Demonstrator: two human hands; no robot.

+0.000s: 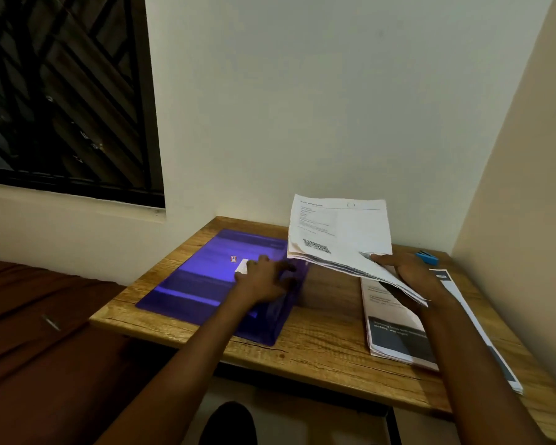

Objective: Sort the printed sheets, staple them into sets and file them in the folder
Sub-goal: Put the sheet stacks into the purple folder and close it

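The wooden table [318,345] carries the purple folder [206,281]; the left hand [264,281] presses it, fingers spread. The right hand [411,274] pinches a raised sheet bundle [341,239] above a second pile [395,332], the stapler [428,257] behind. A loose pinch could spill pages. Print is unreadable.

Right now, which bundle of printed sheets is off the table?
The white set the right hand holds up above the table; the dark-banded sets lie flat near the right edge.
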